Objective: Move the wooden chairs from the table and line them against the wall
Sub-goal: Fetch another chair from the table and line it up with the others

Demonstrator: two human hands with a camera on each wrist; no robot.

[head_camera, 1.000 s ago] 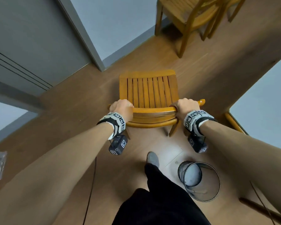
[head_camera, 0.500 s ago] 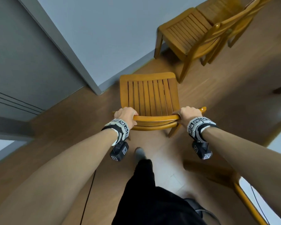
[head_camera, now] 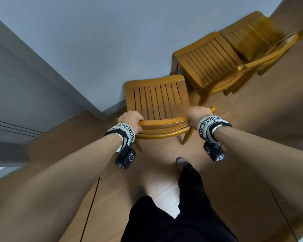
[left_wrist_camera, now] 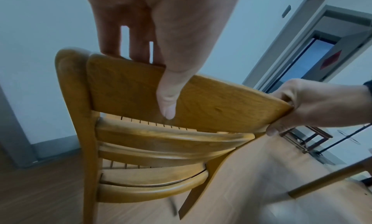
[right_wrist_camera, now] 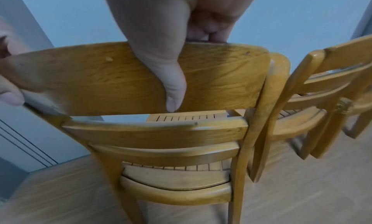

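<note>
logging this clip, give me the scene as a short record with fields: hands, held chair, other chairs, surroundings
left hand: left hand grips the top rail's left end, thumb on the rail's near face
right hand: right hand grips the top rail's right end, same hold
held chair: wooden slatted chair, seat front towards the grey wall
other chairs: two matching chairs side by side at the wall, to the right of the held one
floor: wood floor
person: dark trouser leg behind the chair

A slatted wooden chair (head_camera: 156,102) is set with its seat front toward the pale wall (head_camera: 112,41); two more wooden chairs (head_camera: 217,56) are ranged to its right, along that wall.
</note>
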